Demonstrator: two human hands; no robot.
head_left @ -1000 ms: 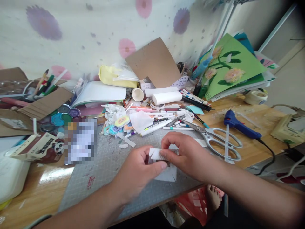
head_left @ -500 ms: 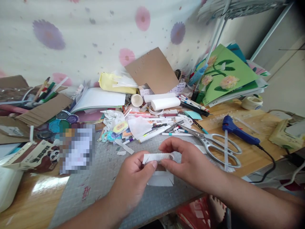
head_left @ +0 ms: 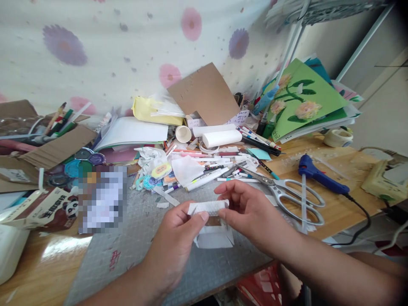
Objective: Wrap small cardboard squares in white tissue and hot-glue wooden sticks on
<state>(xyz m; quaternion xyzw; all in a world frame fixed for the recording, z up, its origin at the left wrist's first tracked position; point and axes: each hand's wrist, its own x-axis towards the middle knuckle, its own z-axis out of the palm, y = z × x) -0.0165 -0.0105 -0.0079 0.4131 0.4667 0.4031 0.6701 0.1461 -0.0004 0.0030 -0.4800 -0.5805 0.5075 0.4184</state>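
Both my hands pinch a small folded piece of white paper (head_left: 211,222) above the grey cutting mat (head_left: 134,242). My left hand (head_left: 177,244) grips its left end between thumb and fingers. My right hand (head_left: 251,212) holds the right end, fingers curled over the top flap. The paper's top edge is folded into a strip, and cut flaps hang below it. Large silver scissors (head_left: 287,193) lie just right of my right hand on the mat's edge.
A blue glue gun (head_left: 320,176) with a black cord lies on the wooden table at right. Pens, markers and paper scraps (head_left: 204,163) are heaped behind the mat. A panda-printed box (head_left: 47,206) sits at left; a green flower card (head_left: 302,97) leans at back right.
The view tilted up slightly. My hands turned the paper, bringing the folded strip to the top, and shifted a little to the left and down.
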